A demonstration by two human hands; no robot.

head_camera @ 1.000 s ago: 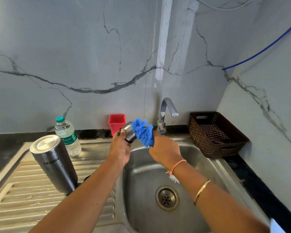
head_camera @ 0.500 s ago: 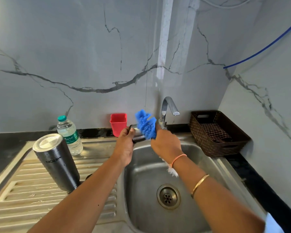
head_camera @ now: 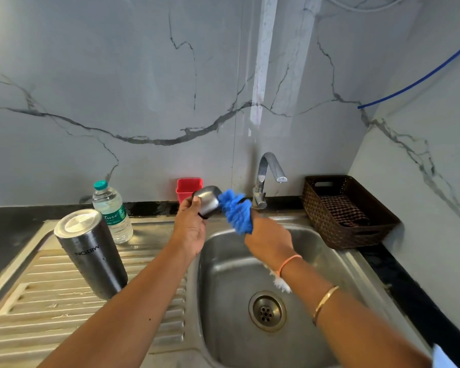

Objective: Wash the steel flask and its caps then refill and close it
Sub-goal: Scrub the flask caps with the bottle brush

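Runs along the marble wall [head_camera: 117, 75] and round the right-hand corner as a black counter [head_camera: 6, 235], with a steel sink unit [head_camera: 361, 274] let into it. Holds a ribbed drainboard [head_camera: 51, 301] on the left and a deep basin [head_camera: 223, 274] on the right, with a round drain [head_camera: 267, 311] in the basin floor. Bears on the drainboard a dark steel flask [head_camera: 91, 253], stood upside down with its lettering inverted, and just behind it an upright, green-topped plastic water bottle [head_camera: 113, 213]. Shows a red cup [head_camera: 187, 187] at the back by the wall, its foot hidden, and a bent steel tap [head_camera: 266, 179] rising behind the basin. Carries to the right of the basin a brown woven basket [head_camera: 356, 235] with a checked cloth [head_camera: 343, 211] lying in it.
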